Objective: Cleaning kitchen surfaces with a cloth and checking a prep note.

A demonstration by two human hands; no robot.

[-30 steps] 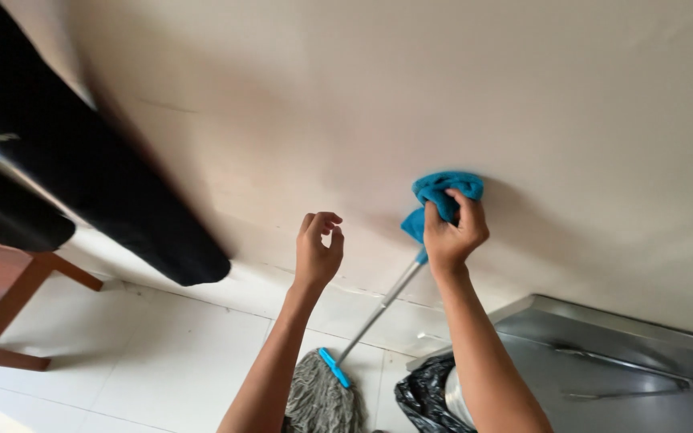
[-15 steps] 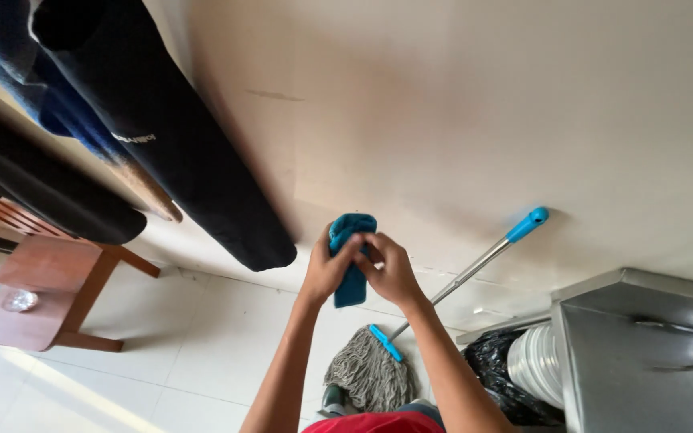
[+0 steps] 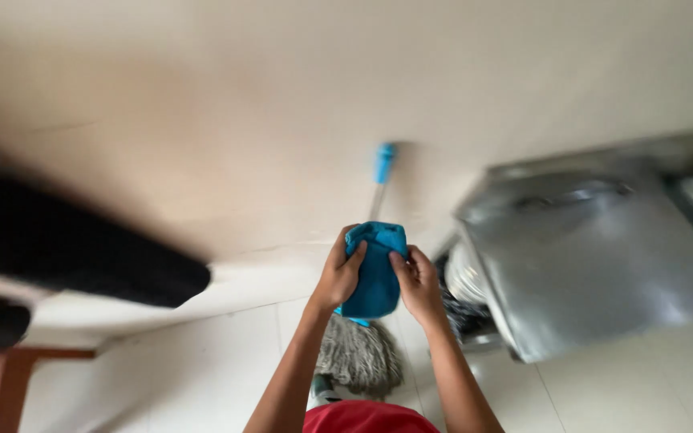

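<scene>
A blue cloth is held between both hands in front of a cream wall. My left hand grips its left edge and my right hand grips its right edge, fingers curled onto the fabric. Behind the hands a mop stands against the wall, its metal handle with a blue tip rising above the cloth and its grey stringy head resting on the white tiled floor below. The frame is blurred by head motion.
A stainless steel sink unit stands to the right, with a dark bag and a pale bucket tucked beside it. A black hanging object and a wooden furniture leg are at the left.
My right hand took the cloth off the wall and brought it down; my left hand joined it, so both now hold the cloth. The view swung right, toward the sink.
</scene>
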